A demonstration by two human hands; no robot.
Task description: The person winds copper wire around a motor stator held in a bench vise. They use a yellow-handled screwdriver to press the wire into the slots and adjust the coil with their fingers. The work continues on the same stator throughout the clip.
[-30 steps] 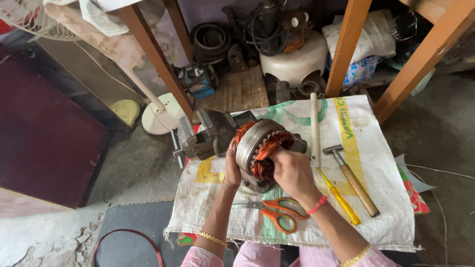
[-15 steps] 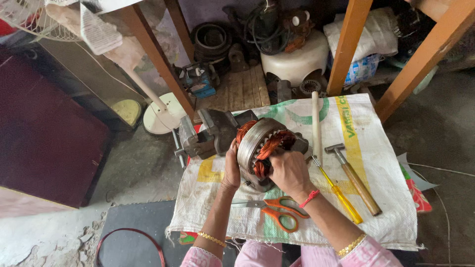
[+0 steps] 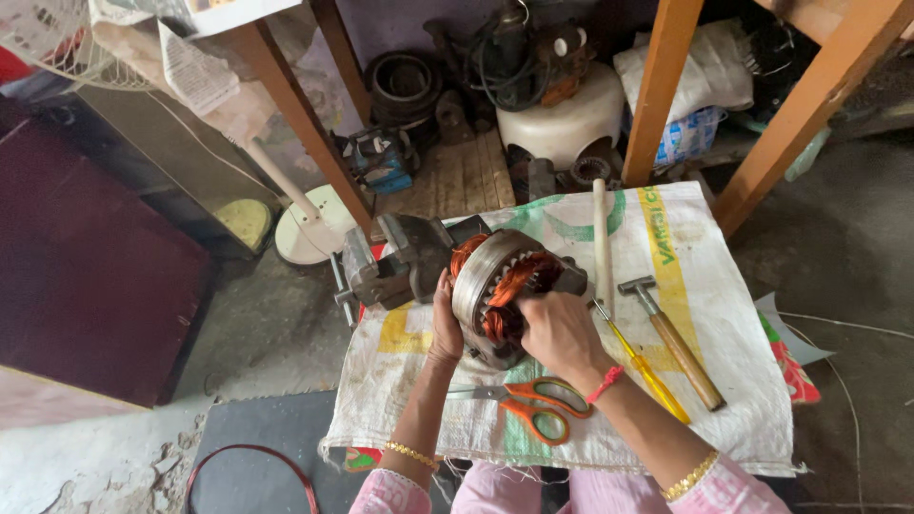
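Stator (image 3: 500,290), a steel ring packed with orange copper windings, stands on edge near the middle of the table (image 3: 724,419), which is covered by a white woven sack (image 3: 419,400) with green, yellow and red print. Just left of it, touching or nearly so, sits a grey bench vise (image 3: 395,266) at the sack's edge. The left hand (image 3: 445,328) presses flat against the ring's left outer face, fingers spread and steadying it. The right hand (image 3: 557,333) is clenched at the ring's front opening, fingers curled onto the copper coils; whether it pinches a wire cannot be told. To the right of the stator lie, side by side, a long white stick (image 3: 601,243), a hammer (image 3: 671,338) with a wooden handle, and a yellow-handled screwdriver (image 3: 647,376) whose shaft runs close by the right wrist. Orange-handled scissors (image 3: 533,405) lie on the sack below the hands, between the two forearms. A red thread (image 3: 603,384) circles the right wrist, and gold bangles (image 3: 409,454) show on both arms
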